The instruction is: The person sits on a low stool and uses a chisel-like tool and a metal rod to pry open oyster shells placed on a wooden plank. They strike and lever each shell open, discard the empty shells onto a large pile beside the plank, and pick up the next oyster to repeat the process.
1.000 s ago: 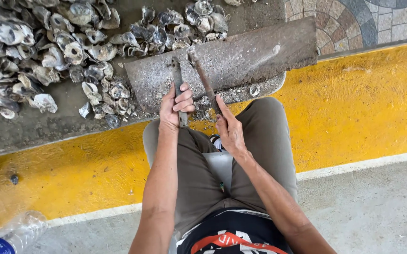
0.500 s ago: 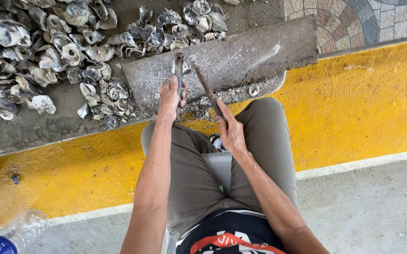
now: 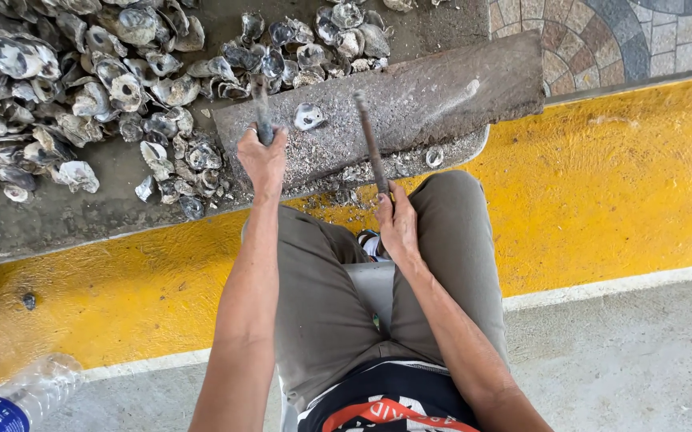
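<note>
My left hand (image 3: 262, 157) grips a dark metal rod (image 3: 262, 108) that points away from me toward the shell pile. My right hand (image 3: 396, 222) holds the lower end of a second rusty rod (image 3: 370, 144), which slants up over the worn grey wooden board (image 3: 442, 104) lying across my knees. A single open oyster shell (image 3: 308, 117) lies on the board between the two rods. Shell grit covers the board's near edge.
A large heap of oyster shells (image 3: 82, 88) spreads over the grey ledge at upper left. A yellow painted curb (image 3: 642, 184) runs across the scene. A clear plastic bottle (image 3: 18, 396) lies at bottom left. Patterned tiles (image 3: 602, 32) are at upper right.
My left hand has slid left and forward along the board with its rod. The right hand's rod has swung more upright. A shell now lies exposed on the board.
</note>
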